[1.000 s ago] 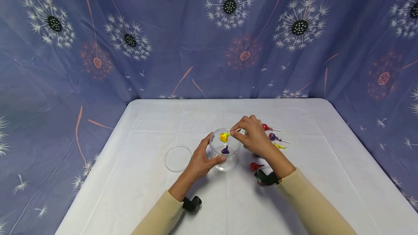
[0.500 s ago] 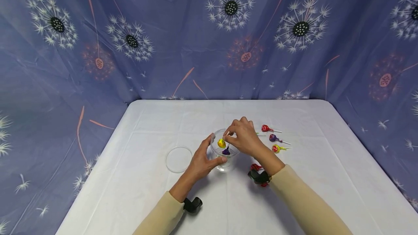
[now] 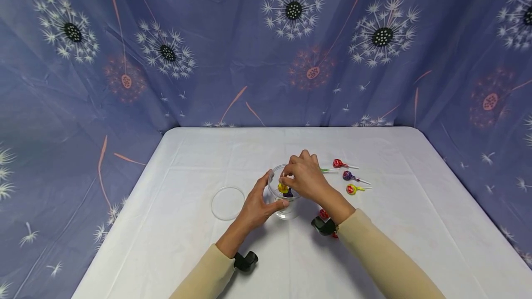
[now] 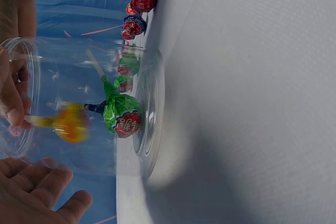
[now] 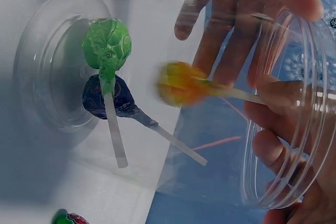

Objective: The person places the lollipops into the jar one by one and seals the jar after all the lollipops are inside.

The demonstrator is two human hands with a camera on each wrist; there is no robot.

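My left hand (image 3: 254, 206) grips the clear plastic jar (image 3: 287, 214) near its rim, thumb on the near side and fingers on the far side. The jar stands upright on the table. My right hand (image 3: 306, 178) reaches into its mouth, pinching a yellow-wrapped lollipop (image 5: 181, 83) by the white stick. That lollipop hangs head down inside the jar, slightly blurred. Below it, in the right wrist view, a green lollipop (image 5: 106, 45) and a dark purple lollipop (image 5: 102, 98) rest at the jar's bottom with their sticks leaning up.
A round clear lid (image 3: 228, 204) lies left of the jar. To the right are a red lollipop (image 3: 338, 163), a purple one (image 3: 347, 176) and a yellow one (image 3: 351, 189). Another red lollipop (image 3: 323, 214) is partly hidden by the right wrist.
My right hand has moved left and down, carrying the yellow lollipop from above the rim into the jar. The left hand keeps its hold on the jar.
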